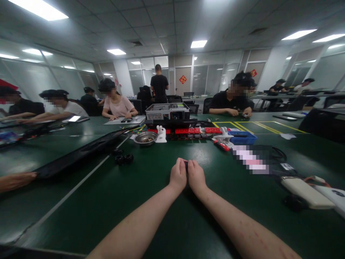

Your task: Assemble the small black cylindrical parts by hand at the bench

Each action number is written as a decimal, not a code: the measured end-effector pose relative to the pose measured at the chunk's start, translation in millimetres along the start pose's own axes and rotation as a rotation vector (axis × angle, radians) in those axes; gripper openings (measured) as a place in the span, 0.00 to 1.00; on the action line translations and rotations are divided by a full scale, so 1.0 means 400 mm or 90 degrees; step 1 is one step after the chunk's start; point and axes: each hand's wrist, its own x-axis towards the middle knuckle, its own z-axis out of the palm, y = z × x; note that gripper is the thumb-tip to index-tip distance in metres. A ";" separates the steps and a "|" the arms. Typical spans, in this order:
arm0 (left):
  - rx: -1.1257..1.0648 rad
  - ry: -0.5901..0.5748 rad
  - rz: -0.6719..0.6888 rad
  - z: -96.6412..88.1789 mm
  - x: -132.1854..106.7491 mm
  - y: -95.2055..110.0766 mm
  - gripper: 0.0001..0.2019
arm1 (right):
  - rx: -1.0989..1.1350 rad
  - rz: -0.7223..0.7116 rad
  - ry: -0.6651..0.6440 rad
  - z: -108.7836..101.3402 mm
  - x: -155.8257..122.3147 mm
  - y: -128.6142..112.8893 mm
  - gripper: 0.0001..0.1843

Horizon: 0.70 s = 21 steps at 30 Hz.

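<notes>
My left hand point(178, 176) and my right hand point(196, 177) meet in front of me, just above the green table point(145, 201). Both are closed, thumbs on top, around a small dark object point(186, 164). Only a dark sliver of it shows between the thumbs, so its kind stays hidden. Beyond my hands stand a metal bowl point(145, 143) with small parts in it and a white stand point(161, 135). Farther to the right, red-handled pliers point(222, 145) lie by another white stand point(224, 136).
Black round pieces point(124, 159) lie left of my hands. A long black panel point(86, 153) is held by another person's hand point(16, 181). At the right are a blue tray point(244, 138), a cream power bank point(307, 192) and cables. Across the table, a grey crate point(167, 112) stands near seated people.
</notes>
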 end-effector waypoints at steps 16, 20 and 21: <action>0.200 -0.054 0.172 -0.051 -0.022 0.015 0.13 | 0.372 0.394 -0.223 -0.028 -0.004 -0.037 0.21; 0.097 -0.012 0.128 -0.034 -0.030 0.029 0.12 | 0.308 0.134 -0.014 -0.008 -0.010 -0.024 0.16; 0.057 0.004 0.106 -0.031 -0.031 0.036 0.12 | 0.253 0.060 0.002 -0.010 -0.012 -0.025 0.16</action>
